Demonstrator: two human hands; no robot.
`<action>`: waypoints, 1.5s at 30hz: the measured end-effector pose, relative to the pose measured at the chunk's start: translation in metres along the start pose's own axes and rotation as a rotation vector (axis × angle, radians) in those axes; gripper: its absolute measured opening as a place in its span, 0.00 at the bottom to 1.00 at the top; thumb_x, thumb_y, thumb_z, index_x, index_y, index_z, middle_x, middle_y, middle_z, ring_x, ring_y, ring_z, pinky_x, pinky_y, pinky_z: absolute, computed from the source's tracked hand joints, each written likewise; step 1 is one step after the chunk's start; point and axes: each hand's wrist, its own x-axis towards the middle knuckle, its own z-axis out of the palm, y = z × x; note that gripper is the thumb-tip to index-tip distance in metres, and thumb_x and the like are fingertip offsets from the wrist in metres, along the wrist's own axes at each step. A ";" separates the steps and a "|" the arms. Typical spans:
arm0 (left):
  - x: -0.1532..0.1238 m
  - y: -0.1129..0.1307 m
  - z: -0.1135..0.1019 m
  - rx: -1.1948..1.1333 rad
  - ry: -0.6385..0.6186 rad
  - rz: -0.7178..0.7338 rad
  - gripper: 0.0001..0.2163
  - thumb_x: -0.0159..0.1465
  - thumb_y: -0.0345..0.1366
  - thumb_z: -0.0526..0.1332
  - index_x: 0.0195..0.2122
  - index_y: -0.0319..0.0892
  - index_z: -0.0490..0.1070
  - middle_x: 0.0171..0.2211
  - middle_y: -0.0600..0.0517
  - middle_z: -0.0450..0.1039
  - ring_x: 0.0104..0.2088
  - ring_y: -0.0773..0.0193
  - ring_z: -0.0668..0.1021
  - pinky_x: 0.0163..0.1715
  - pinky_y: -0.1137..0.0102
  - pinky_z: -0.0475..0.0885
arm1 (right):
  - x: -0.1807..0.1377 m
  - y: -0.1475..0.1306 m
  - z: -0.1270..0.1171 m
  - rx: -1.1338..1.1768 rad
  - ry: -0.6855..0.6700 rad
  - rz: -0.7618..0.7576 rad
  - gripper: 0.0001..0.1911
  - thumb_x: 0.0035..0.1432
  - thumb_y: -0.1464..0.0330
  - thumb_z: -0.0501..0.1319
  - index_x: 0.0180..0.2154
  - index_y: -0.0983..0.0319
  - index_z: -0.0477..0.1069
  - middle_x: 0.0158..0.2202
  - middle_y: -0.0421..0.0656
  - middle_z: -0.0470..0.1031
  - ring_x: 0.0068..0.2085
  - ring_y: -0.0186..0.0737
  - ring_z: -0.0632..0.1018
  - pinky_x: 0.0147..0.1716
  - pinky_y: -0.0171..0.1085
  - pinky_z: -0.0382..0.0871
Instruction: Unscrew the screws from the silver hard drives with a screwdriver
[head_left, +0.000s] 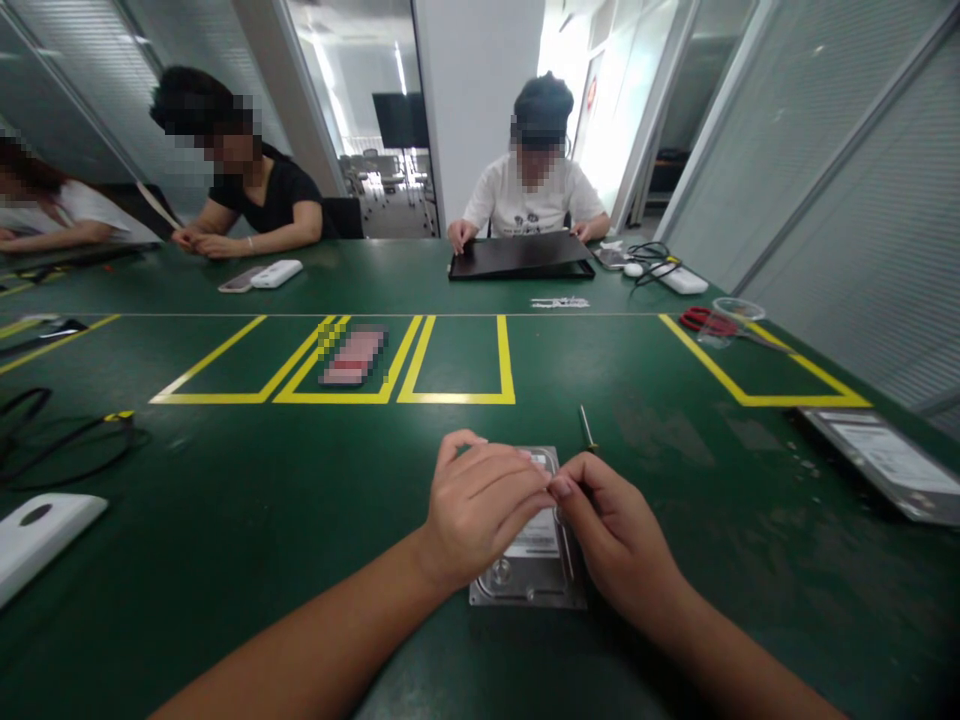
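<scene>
A silver hard drive (529,565) lies flat on the green table (225,540) right in front of me. My left hand (480,510) rests over its upper left part with the fingers curled together. My right hand (611,535) is on its right side, fingers pinched against the left hand's fingertips; what they pinch is too small to make out. A thin screwdriver (586,428) lies on the table just beyond my right hand, apart from it.
Yellow tape boxes (457,397) mark the table's middle. A white device (37,535) and black cable (60,440) lie at left, a second flat drive (881,460) at right, red scissors (709,322) farther back. Three people sit across; one has a black laptop (521,257).
</scene>
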 end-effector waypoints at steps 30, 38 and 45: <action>0.008 -0.017 0.002 -0.560 0.313 -0.931 0.06 0.61 0.36 0.65 0.32 0.40 0.72 0.29 0.52 0.75 0.31 0.65 0.76 0.32 0.72 0.69 | 0.014 0.031 -0.026 -0.906 -0.064 0.220 0.13 0.66 0.67 0.51 0.50 0.64 0.64 0.44 0.53 0.73 0.42 0.51 0.77 0.36 0.43 0.66; 0.012 -0.021 -0.003 -0.685 0.366 -1.142 0.10 0.55 0.38 0.69 0.31 0.38 0.73 0.24 0.55 0.70 0.24 0.70 0.70 0.26 0.74 0.64 | 0.025 0.047 -0.025 -0.714 0.065 0.128 0.16 0.66 0.61 0.51 0.43 0.66 0.69 0.42 0.52 0.71 0.44 0.49 0.73 0.47 0.44 0.66; -0.002 -0.041 0.006 -0.632 0.388 -1.078 0.11 0.55 0.39 0.69 0.34 0.38 0.73 0.27 0.54 0.72 0.28 0.69 0.73 0.30 0.74 0.66 | 0.026 0.045 -0.021 -0.565 0.071 0.120 0.15 0.68 0.60 0.49 0.43 0.63 0.67 0.37 0.47 0.73 0.40 0.45 0.75 0.41 0.41 0.66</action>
